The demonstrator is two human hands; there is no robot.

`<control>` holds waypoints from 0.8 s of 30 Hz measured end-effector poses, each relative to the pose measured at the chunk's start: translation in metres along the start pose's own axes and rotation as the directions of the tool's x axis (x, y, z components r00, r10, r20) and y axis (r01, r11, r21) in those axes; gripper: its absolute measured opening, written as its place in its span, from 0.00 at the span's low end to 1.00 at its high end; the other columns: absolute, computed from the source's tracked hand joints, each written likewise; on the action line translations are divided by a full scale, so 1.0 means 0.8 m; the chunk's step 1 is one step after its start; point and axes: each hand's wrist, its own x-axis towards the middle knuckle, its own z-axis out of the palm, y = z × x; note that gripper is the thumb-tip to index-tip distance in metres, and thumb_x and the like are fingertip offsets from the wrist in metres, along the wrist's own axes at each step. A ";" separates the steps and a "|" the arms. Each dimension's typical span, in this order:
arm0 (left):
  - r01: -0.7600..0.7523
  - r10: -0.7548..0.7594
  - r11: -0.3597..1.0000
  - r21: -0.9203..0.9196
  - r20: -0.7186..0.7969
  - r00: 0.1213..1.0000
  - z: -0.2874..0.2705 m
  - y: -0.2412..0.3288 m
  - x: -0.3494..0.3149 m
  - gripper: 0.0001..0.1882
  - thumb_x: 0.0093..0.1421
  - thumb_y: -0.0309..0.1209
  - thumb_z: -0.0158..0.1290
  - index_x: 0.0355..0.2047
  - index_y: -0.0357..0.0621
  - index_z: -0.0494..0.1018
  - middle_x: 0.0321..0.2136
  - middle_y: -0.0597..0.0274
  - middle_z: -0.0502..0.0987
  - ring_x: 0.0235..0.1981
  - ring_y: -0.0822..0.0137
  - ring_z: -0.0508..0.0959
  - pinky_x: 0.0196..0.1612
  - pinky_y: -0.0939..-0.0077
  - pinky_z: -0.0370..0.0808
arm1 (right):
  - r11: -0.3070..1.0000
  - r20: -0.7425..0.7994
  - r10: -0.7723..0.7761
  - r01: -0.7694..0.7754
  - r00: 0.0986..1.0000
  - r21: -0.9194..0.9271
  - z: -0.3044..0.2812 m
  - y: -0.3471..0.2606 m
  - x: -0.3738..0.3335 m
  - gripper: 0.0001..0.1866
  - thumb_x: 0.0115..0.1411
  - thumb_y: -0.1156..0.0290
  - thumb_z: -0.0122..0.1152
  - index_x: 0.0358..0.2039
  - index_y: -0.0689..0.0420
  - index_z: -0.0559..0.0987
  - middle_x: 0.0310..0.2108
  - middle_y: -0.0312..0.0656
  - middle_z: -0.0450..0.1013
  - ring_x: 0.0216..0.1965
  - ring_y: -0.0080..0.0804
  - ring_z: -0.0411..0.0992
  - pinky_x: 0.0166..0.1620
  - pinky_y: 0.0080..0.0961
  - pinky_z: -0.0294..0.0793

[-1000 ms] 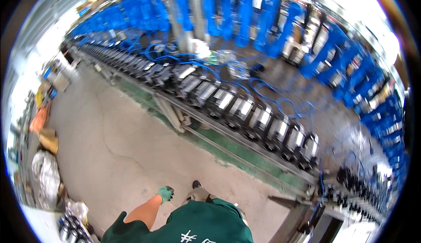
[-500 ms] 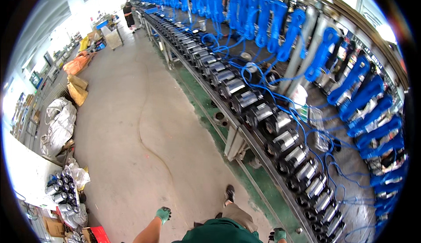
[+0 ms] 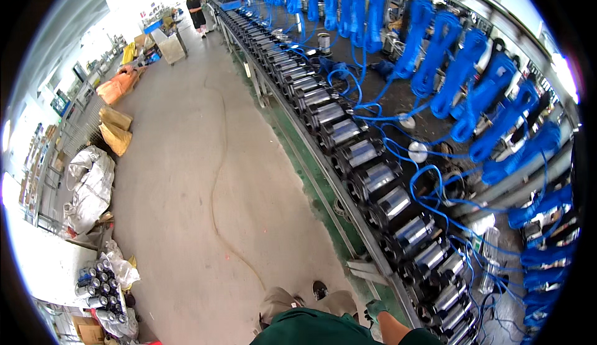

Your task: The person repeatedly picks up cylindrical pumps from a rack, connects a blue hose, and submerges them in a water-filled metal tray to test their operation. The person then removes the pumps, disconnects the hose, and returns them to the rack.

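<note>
My right hand (image 3: 375, 308), in a green glove, hangs low beside my green top at the picture's bottom edge, close to the near end of the long workbench (image 3: 348, 211). The hand is too small to show its fingers, and nothing is visibly in it. My left hand is out of view. A long row of black and silver motors (image 3: 380, 178) stands along the bench's front edge. Blue coiled cables (image 3: 449, 65) hang from a rail behind them, and loose blue leads (image 3: 429, 177) run down to the motors.
A bare concrete floor (image 3: 199, 177) stretches to my left. White sacks (image 3: 90, 183), brown bags (image 3: 115, 130) and orange bags (image 3: 118, 83) lie along the left wall. Several motors (image 3: 99, 283) stand at lower left. Far off are a person (image 3: 198, 10) and a cart (image 3: 169, 45).
The view has swung along the line, so the bench now runs from the near right to the far end. My left gloved hand has dropped out of the picture.
</note>
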 end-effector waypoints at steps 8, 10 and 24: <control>0.052 -0.049 0.996 -0.067 0.044 0.998 0.050 0.287 0.162 0.09 0.73 0.35 0.43 0.35 0.58 0.71 0.25 0.62 0.73 0.20 0.63 0.72 0.22 0.64 0.71 | 0.969 -0.194 -0.012 -0.037 0.981 -0.245 0.087 -0.331 -0.057 0.13 0.73 0.71 0.52 0.50 0.67 0.79 0.42 0.59 0.80 0.36 0.52 0.83 0.35 0.50 0.87; 0.063 -0.062 0.998 -0.010 0.102 0.993 0.041 0.369 0.226 0.10 0.73 0.35 0.42 0.34 0.59 0.71 0.23 0.63 0.72 0.20 0.63 0.71 0.21 0.64 0.69 | 0.967 -0.169 0.248 -0.255 0.954 -0.022 0.093 -0.302 0.029 0.14 0.74 0.70 0.53 0.53 0.67 0.78 0.47 0.60 0.79 0.37 0.53 0.83 0.36 0.50 0.87; -0.852 0.751 0.516 0.086 0.433 0.499 0.312 1.434 0.267 0.10 0.73 0.28 0.50 0.51 0.43 0.76 0.37 0.63 0.81 0.29 0.73 0.78 0.33 0.78 0.77 | 0.968 0.056 0.171 -0.178 0.984 0.178 0.322 -0.660 0.151 0.14 0.75 0.67 0.46 0.55 0.57 0.74 0.49 0.57 0.80 0.37 0.58 0.82 0.33 0.55 0.85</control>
